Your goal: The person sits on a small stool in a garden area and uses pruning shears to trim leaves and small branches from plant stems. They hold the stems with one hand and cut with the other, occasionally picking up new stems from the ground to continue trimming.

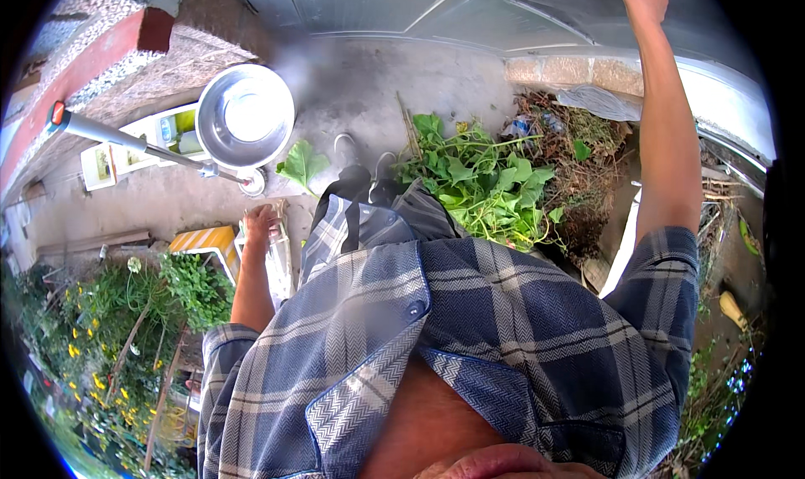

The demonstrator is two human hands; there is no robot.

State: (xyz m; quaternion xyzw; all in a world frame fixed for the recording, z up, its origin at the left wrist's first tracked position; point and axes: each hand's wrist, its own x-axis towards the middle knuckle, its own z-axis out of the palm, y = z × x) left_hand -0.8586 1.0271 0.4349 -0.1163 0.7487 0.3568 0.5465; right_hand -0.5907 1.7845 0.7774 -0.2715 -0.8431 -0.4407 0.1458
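My right arm reaches far forward to the grey-green metal door (360,10). Against it, at the upper right, my right hand (646,1) is closed with the fingers curled; what it grips, if anything, is hidden. My left hand (260,223) hangs low by my left side, its fingers closed at the top of a clear plastic bag (283,253). Pale contents show dimly through the bag, too blurred to name. A round metal basin (245,117) stands ahead of the left hand.
Beside the basin a grey pole (126,135) slants over white boxes (138,144). Cut leafy vines (486,177) lie right of my feet, beside a heap of dry plants (587,169). Flowering plants (109,353) and a yellow-striped box (205,243) are at left. A stone ledge (570,71) runs below the door.
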